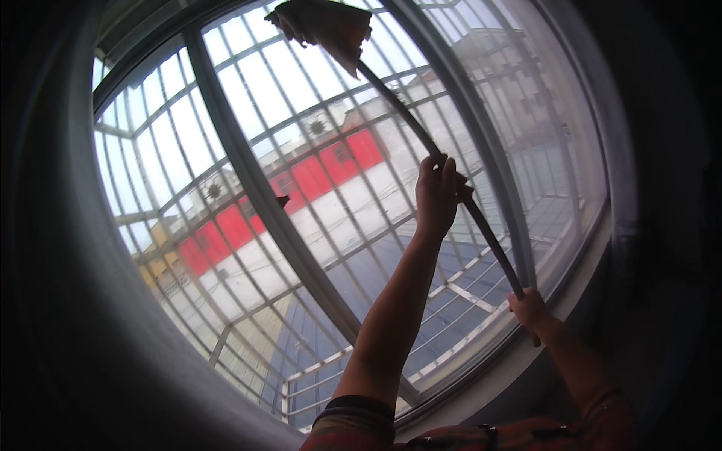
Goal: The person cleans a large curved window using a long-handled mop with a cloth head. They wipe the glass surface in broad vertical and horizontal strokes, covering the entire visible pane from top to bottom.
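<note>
A long dark pole (496,248) slants across the window, with a ragged-edged cloth (324,31) at its upper end. The cloth is dark against the light and reaches the top edge of the view. My left hand (437,194) is wrapped around the pole near its middle, with that arm stretched upward. Lower down, my right hand (530,310) grips the pole close to its bottom end, which sticks out just below the fist. Whether the cloth touches the window pane (350,225) cannot be told.
A grey upright window frame bar (242,146) with a small dark latch (283,200) stands left of the pole. A second frame upright (479,107) is to its right. Beyond the glass is a cage of metal bars (451,287). The sill (584,270) runs along the lower right.
</note>
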`<action>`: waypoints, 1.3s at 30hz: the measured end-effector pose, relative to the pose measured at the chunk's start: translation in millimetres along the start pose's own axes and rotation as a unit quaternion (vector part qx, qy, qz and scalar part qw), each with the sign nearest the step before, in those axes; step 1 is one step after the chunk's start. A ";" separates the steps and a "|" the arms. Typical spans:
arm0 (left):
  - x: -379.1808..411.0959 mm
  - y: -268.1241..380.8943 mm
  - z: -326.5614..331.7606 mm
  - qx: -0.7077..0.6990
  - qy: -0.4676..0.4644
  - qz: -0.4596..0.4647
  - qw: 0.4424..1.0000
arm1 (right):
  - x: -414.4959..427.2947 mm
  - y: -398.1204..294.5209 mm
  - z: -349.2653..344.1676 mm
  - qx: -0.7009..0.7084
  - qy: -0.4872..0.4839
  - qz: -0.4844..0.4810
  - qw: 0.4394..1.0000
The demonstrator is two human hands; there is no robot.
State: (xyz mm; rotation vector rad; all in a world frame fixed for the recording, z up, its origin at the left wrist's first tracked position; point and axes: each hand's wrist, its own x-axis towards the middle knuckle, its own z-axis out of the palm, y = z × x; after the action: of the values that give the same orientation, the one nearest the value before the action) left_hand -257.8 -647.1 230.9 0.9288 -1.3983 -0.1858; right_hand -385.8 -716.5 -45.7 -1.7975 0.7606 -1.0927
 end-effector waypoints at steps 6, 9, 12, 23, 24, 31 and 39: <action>-74.8 -41.3 -17.9 0.000 0.000 -0.028 1.000 | -36.3 60.8 35.3 -0.069 -0.050 -0.018 0.996; -180.2 -97.6 3.1 0.053 -0.054 -0.158 0.985 | -113.9 189.7 24.9 -0.071 -0.106 0.094 0.987; -294.0 -124.4 29.9 0.033 -0.112 -0.293 0.949 | -216.6 324.4 10.2 -0.133 -0.124 0.060 0.981; -165.1 -56.3 -32.2 0.051 0.013 -0.143 0.988 | -87.6 139.6 56.8 -0.044 -0.080 -0.090 0.992; -135.0 -34.1 -44.5 0.057 0.044 -0.127 0.989 | -62.4 92.5 61.8 -0.037 -0.084 -0.117 0.989; -72.9 37.3 -81.6 0.051 0.061 -0.071 0.994 | -45.3 -21.5 82.3 0.030 -0.105 -0.084 0.990; -308.4 -71.5 -13.7 0.013 -0.057 -0.358 0.932 | -211.3 248.3 43.7 -0.055 -0.209 0.080 0.973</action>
State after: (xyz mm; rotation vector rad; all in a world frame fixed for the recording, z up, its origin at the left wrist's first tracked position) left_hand -284.9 -496.7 -46.7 1.4411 -1.1093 -0.7826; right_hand -451.0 -633.1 -357.2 -1.9352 0.7017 -0.5483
